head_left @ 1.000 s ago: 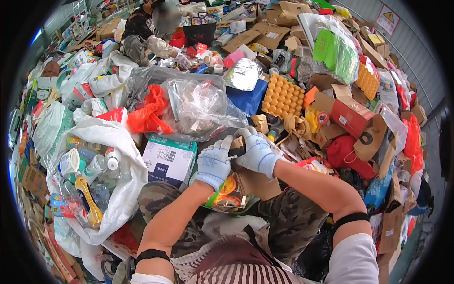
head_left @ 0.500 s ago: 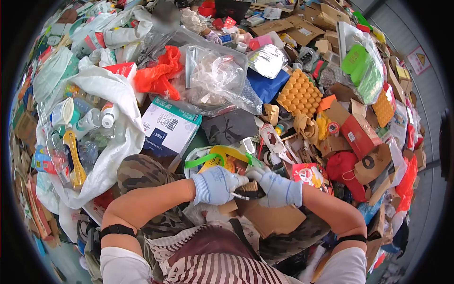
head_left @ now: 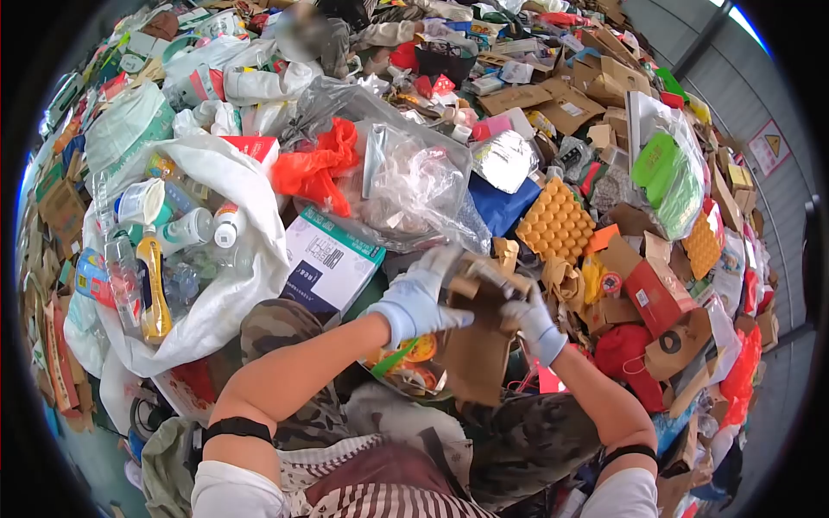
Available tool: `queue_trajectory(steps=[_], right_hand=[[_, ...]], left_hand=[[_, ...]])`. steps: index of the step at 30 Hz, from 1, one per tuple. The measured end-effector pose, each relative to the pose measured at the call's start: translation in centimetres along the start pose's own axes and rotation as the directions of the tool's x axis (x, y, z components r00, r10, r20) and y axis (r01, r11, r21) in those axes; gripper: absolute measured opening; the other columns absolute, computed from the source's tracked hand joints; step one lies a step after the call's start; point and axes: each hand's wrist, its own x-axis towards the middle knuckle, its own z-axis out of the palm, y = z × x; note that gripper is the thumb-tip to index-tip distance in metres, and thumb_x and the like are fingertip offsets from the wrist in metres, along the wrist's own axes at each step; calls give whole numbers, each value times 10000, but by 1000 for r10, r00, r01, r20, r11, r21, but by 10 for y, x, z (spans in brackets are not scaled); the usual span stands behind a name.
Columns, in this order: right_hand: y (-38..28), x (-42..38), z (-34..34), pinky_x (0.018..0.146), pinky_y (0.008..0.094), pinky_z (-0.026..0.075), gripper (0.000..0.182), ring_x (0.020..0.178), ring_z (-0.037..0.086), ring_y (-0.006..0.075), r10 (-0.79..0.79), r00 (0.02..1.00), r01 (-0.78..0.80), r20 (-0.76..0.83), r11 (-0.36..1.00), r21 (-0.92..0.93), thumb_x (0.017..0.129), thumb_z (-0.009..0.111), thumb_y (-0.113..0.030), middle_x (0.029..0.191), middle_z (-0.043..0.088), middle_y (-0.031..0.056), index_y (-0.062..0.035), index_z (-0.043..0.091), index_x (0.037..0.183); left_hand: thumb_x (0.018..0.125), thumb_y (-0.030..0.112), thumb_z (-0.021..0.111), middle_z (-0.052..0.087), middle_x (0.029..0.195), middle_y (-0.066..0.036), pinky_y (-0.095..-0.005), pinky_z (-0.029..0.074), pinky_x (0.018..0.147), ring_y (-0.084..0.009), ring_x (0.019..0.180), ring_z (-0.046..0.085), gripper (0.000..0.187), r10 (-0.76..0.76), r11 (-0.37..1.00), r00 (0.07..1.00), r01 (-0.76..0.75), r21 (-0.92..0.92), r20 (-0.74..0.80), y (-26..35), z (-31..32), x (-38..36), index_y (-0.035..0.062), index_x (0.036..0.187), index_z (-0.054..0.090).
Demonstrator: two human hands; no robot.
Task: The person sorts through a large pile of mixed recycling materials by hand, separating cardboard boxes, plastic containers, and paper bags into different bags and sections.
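Both my gloved hands are clamped on a brown cardboard piece (head_left: 473, 345) above my lap: my left hand (head_left: 416, 298) has its grip on the upper left edge, my right hand (head_left: 534, 321) on the right edge, nearer the top. The cardboard's long axis runs up and down, hanging toward my knees. Just beyond lie a white printed box (head_left: 332, 263) and a white sack of bottles (head_left: 186, 259); farther off, heaped packaging fills the sorting floor.
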Motion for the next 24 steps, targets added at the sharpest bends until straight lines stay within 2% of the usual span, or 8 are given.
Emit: queue_trajectory(steps=[7,9,11,14,18,21,23,24], right_hand=[[-23,-15,48,832,281,448,637,940,565,187,-115,984,142,135,969,-204,719,681,-58,1046,538,87,-64,337,1255],[-16,-7,42,912,345,401,750,1057,507,261,-614,744,541,263,323,-776,675,734,-150,1128,503,148,-32,315,1286],[-42,-32,70,945,399,374,798,1110,456,354,-600,756,470,261,220,-855,627,738,-187,1193,462,222,-9,323,1285],[-42,-44,80,814,369,466,713,998,547,339,-551,705,406,445,-201,-892,609,712,-130,1101,542,222,-48,391,1241],[-35,-49,77,688,417,480,535,799,611,335,-405,866,184,293,-287,-940,677,669,-217,868,619,171,-46,436,1126],[-37,-52,72,663,432,473,436,738,607,348,-298,889,258,349,-304,-917,704,642,-231,810,611,174,-42,470,1057],[-41,-65,63,682,434,458,309,757,597,357,-132,896,401,423,-165,-901,720,621,-217,754,602,205,-20,496,924],[-32,-66,51,628,432,461,280,667,592,369,-202,798,555,569,-126,-823,731,612,-207,687,589,199,-16,494,897]], left_hand=[[677,193,725,376,1298,-197,-377,360,986,-343,1182,416,841,-38,925,956,-76,-373,-290,-25,22,18,100,1367,253],[670,69,661,424,1227,-189,-397,409,918,-370,1079,481,766,-46,987,942,95,131,-332,-9,3,14,148,1346,309],[656,13,602,438,1176,-181,-414,436,860,-389,1005,506,732,-68,962,948,145,229,-311,10,-3,5,177,1324,349],[649,42,628,436,1184,-162,-418,442,852,-374,1003,516,748,108,961,987,-73,265,-118,17,12,-8,187,1328,348],[660,52,634,406,1226,-184,-442,404,874,-358,1012,522,772,69,929,997,-53,366,-32,24,9,-19,213,1348,323],[667,39,627,427,1202,-192,-423,409,881,-356,1006,524,761,64,932,997,-74,355,41,14,4,-21,207,1351,338],[674,20,615,455,1171,-198,-389,407,903,-360,1036,507,741,170,972,960,-201,123,223,9,-6,-31,205,1348,369],[685,-4,593,476,1156,-198,-349,399,922,-356,1068,491,696,196,980,940,-199,-17,281,14,-15,-38,200,1327,417]])
